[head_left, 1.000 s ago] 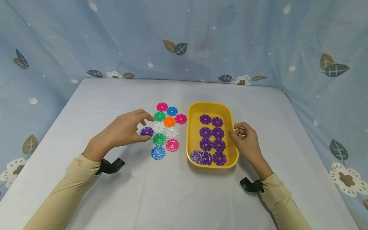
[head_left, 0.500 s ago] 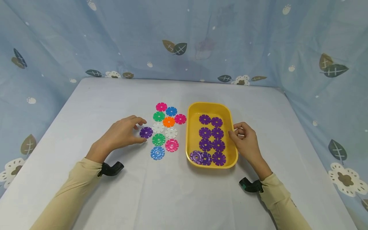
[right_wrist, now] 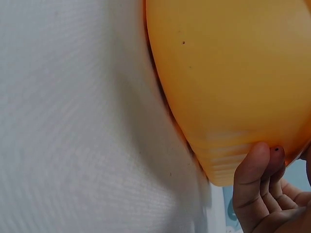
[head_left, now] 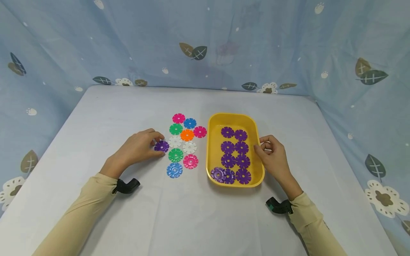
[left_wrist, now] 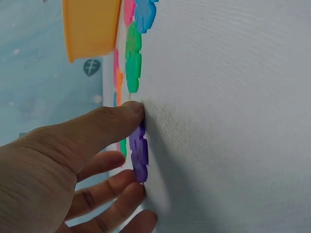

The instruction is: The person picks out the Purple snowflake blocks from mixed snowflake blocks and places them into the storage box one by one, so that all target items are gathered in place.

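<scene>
My left hand (head_left: 134,149) pinches a purple notched plastic disc (head_left: 161,146) between thumb and fingertips, at the left side of the loose discs. In the left wrist view the thumb is on the near edge of that purple disc (left_wrist: 139,153), with fingertips at its far edge. My right hand (head_left: 275,156) grips the right wall of a yellow plastic tray (head_left: 261,167), thumb over the rim and fingers outside. Several purple discs (head_left: 242,161) lie in the tray, one overlapping another in its near left corner. The right wrist view shows fingers against the tray's outer wall (right_wrist: 228,82).
Between the left hand and the tray lie loose discs: two white, one orange (head_left: 187,135), others green (head_left: 175,155), pink (head_left: 190,161) and blue (head_left: 174,170). A white cloth covers the table (head_left: 198,220). Behind it hangs a blue patterned curtain (head_left: 137,42).
The left hand first drew back a little to the left, then closed in on the purple disc, thumb and fingers now at its edges. The right hand and tray stay put.
</scene>
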Demonstrator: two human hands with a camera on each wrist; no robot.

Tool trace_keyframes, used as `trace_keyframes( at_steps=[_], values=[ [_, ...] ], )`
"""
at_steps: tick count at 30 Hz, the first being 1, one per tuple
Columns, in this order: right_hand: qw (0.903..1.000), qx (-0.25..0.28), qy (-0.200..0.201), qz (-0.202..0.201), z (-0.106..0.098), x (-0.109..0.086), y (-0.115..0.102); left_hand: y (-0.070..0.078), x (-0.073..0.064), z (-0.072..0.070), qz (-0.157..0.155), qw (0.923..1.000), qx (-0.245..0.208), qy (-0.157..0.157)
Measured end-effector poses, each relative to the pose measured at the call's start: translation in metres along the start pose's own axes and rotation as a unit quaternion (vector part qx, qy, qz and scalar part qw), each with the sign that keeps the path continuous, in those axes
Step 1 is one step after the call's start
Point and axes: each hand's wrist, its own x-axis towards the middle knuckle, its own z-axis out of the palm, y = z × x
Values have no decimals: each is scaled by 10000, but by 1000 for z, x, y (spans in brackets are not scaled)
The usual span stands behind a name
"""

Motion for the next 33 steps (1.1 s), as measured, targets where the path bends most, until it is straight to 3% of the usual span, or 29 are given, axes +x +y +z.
trace_keyframes(
  at_steps=[15, 25, 33],
  values=[
    [9999, 90, -45, -3, -1, -1, -3, 4, 6, 0, -32, 9997, 20, -246],
    [10000, 41, -40, -1, 0, -1, -3, 3, 8, 4, -265, 9991, -315, -141],
    [10000, 48, -28, 56, 0, -1, -3, 6, 5, 3, -114, 9999, 103, -27]
  ],
)
